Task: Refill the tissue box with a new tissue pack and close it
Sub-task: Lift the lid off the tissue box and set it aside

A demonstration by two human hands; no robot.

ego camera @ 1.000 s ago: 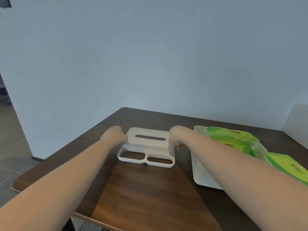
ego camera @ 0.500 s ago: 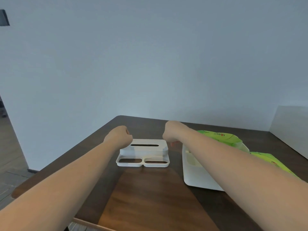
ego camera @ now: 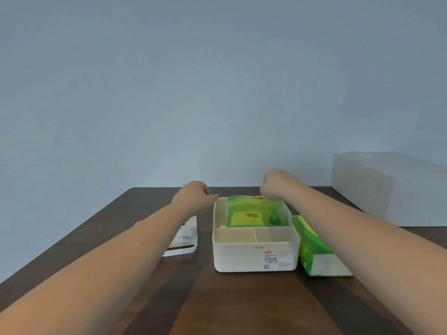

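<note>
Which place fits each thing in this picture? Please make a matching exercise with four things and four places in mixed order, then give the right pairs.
Things:
1. white lid
2. tissue pack in the box
3. second tissue pack
4. left hand

Places:
A. on the table, touching the right side of the tissue box
B. in the large back compartment of the tissue box
C. at the back left corner of the tissue box
D. flat on the table, left of the tissue box, partly under the left forearm

Pairs: 1-D, 2-B, 3-A, 4-C
</note>
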